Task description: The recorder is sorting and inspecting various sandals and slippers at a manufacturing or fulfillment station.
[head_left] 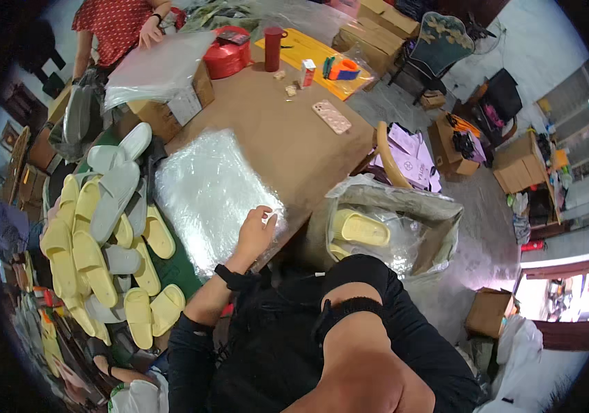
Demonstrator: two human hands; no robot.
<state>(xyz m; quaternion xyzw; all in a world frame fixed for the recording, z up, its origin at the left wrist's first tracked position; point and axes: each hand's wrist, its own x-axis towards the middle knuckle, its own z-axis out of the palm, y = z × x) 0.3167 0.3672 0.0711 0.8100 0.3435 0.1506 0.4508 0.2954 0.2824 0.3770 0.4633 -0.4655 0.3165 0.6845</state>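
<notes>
My left hand (256, 230) rests at the near right edge of a stack of clear plastic bags (205, 186) on the brown table. Its fingers are loosely bent and apart, with nothing seen between them. My right hand (355, 293) shows only a little skin past a black wristband; its fingers are hidden behind my black-clad knee. Just beyond it, a pale yellow slide slipper (363, 228) lies in a grey-lined open bin (446, 230) with clear plastic around it. To the left is a heap of yellow slippers (95, 268) and grey slippers (117, 196).
The brown table (260, 131) carries a phone (332, 117), a dark red cup (273, 51), a red tape roll (228, 55) and a small box (307, 72). Across it, another person's hand (150, 33) touches plastic sheets on a carton (201, 86). Another arm (126, 374) shows at lower left.
</notes>
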